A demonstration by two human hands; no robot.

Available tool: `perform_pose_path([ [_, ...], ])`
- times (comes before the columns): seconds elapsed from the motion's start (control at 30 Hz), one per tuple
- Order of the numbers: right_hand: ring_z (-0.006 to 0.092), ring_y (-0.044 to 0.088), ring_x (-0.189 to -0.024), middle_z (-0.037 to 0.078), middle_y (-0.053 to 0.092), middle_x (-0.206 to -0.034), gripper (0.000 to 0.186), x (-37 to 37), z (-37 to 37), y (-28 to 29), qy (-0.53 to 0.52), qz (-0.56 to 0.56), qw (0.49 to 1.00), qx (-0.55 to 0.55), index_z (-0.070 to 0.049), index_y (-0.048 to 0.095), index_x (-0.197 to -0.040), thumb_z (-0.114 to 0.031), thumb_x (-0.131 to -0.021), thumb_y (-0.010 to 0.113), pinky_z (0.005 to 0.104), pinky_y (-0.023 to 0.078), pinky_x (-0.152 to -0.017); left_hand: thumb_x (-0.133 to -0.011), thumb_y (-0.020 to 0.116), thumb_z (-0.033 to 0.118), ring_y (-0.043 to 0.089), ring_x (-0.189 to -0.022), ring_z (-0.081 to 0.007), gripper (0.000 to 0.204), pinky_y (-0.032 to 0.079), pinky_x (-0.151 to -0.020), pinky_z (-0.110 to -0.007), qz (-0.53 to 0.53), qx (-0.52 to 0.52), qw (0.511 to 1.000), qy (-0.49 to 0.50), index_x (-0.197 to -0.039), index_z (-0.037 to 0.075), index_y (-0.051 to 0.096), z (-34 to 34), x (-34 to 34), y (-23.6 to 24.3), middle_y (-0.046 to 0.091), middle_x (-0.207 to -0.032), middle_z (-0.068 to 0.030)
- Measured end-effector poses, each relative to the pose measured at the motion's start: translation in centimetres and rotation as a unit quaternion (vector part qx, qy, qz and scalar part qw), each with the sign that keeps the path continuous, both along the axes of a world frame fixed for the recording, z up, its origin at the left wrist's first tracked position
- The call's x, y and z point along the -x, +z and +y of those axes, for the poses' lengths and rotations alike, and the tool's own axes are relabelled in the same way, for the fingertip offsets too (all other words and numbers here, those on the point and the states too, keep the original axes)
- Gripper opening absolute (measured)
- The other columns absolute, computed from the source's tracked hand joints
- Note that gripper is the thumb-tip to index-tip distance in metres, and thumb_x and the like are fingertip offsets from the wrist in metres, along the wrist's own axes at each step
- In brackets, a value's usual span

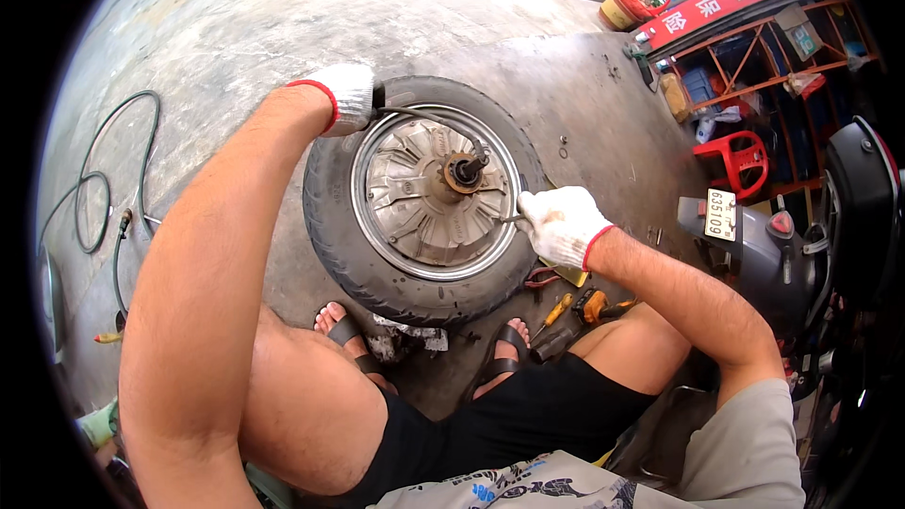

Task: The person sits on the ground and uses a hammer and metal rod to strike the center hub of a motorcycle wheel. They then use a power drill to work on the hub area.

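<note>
A scooter wheel with a black tyre point(332, 226) lies flat on the floor before me, its silver hub motor point(405, 190) facing up. The dark axle point(465, 170) stands up at the hub's middle, and a dark cable point(429, 115) curves from it toward the far-left rim. My left hand point(351, 100), in a white glove with a red cuff, is closed around the cable's outer end, where a black piece shows; its fingertips are hidden. At the rim's right side my gloved right hand point(564, 224) is closed on a thin metal rod point(512, 219), whose tip reaches the hub cover's edge.
By my right knee lie a yellow-handled screwdriver point(558, 309), a yellow-and-black power tool point(592, 305) and red-handled pliers point(542, 276). A black hose point(141, 146) coils at left. A scooter point(754, 245), red stool point(735, 165) and shelf rack point(745, 66) stand at right.
</note>
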State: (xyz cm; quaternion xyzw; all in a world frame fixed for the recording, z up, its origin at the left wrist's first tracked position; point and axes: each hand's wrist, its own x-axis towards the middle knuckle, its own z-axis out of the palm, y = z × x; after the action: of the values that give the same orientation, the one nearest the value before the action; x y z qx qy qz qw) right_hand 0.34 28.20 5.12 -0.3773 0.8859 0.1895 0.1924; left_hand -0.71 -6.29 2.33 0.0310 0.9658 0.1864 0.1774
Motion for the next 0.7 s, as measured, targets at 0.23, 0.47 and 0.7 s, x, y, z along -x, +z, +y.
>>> perform_pose_path([
  [0.23,0.04,0.067,-0.094,0.023,0.07,-0.095,0.027,3.6,4.3,7.0,-0.121,-0.078,0.975,0.17,-0.004,0.066,-0.102,-0.027,-0.094,0.056,0.0456,0.053,-0.084,-0.088,0.063,0.013,0.069,-0.1,-0.0328,0.032,0.054,-0.087,-0.04,0.045,-0.043,0.998,0.011,-0.119,0.005,0.067,-0.3,-0.7,-0.3,0.072,-0.11,-0.0193],
  [0.47,0.0228,0.067,-0.093,0.012,0.072,-0.102,0.028,-0.8,21.3,4.0,-0.419,-0.107,0.861,0.268,-0.001,0.066,-0.117,-0.016,-0.096,0.057,0.0381,0.052,-0.086,-0.088,0.056,0.001,0.068,-0.098,-0.0283,0.037,0.053,-0.089,-0.036,0.147,-0.065,0.985,0.06,-0.124,0.001,0.063,0.3,-1.5,0.5,0.071,-0.108,-0.0188],
  [0.7,0.0219,0.066,-0.1,0.009,0.072,-0.107,0.028,-22.5,36.9,-21.5,-0.566,-0.152,0.602,0.543,-0.001,0.066,-0.122,-0.012,-0.098,0.057,0.0357,0.053,-0.092,-0.097,0.055,-0.002,0.063,-0.09,-0.0133,0.024,0.051,-0.085,-0.03,0.215,-0.351,0.911,0.03,-0.118,-0.001,0.066,9.3,-2.9,4.0,0.071,-0.101,-0.0102],
])
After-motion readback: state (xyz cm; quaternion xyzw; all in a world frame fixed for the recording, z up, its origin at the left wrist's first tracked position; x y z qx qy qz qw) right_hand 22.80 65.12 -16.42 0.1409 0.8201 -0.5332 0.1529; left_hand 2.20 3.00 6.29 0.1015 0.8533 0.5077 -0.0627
